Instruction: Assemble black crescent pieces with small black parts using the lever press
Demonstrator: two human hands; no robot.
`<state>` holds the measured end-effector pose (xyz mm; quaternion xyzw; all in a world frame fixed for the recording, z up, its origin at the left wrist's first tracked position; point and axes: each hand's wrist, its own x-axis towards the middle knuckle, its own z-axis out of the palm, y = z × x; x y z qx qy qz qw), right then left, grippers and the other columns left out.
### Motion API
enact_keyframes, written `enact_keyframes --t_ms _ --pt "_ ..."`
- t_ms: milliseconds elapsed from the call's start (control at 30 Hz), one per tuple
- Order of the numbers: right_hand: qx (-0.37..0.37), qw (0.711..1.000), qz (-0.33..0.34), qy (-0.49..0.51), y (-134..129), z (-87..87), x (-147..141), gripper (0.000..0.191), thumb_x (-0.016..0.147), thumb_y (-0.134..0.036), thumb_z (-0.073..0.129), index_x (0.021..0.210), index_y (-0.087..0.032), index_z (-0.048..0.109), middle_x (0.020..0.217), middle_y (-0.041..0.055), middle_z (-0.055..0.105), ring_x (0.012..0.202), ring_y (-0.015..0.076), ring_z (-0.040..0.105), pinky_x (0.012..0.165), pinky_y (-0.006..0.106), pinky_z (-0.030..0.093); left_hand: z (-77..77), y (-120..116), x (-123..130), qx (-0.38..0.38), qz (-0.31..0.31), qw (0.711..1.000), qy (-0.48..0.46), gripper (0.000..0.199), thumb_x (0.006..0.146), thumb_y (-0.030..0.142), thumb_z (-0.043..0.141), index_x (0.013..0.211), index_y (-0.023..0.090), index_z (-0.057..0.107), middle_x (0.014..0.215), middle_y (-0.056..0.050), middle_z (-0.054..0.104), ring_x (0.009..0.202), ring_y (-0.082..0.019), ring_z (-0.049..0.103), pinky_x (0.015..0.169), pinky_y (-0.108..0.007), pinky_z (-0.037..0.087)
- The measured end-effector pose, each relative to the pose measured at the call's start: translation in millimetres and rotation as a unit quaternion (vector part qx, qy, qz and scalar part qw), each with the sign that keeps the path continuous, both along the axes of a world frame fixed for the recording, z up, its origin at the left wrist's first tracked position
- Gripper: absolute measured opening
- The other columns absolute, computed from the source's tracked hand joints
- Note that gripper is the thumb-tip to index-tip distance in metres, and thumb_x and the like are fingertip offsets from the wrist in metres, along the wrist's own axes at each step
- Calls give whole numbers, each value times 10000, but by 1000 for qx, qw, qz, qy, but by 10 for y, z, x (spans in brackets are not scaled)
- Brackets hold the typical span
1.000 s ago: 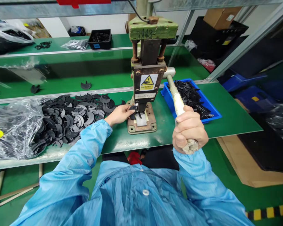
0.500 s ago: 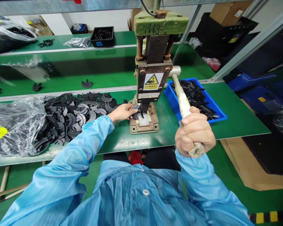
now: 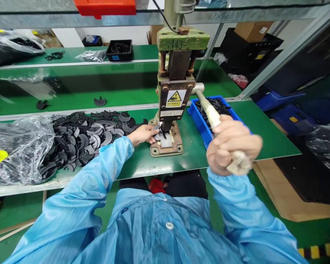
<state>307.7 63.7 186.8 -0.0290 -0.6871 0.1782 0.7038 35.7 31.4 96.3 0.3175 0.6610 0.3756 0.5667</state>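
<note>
Green tabletop, near edge: hand press w/ warning label. Left hand, grip pinching black part on press base. Right hand, grip wrapped tight round lever. Loose black parts & plastic bag at left edge; blue bin at right. Green shelf behind.

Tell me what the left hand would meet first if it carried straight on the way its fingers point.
Probably the press tool. The left hand points right along the bench, pinching a black part at the press base plate. The punch stands just past the fingertips, though depth is hard to judge.
</note>
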Motion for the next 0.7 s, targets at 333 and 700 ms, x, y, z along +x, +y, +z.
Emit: enact_keyframes --t_ms 333,700 --pt "-172 984 -11 -48 319 82 -14 411 968 -297 769 1354 -261 634 1248 61 682 1157 139 720 1093 366 610 260 -770 53 159 -11 987 0 498 867 586 883 832 190 584 617 8 672 525 -123 678 501 -204 544" --pt "-346 903 124 -221 -686 -1229 -433 315 892 -543 815 982 -256 722 939 33 773 861 188 752 793 353 652 536 -1266 514 181 -29 983 -16 478 865 595 862 791 207 594 667 -6 667 525 -128 652 491 -232 540"
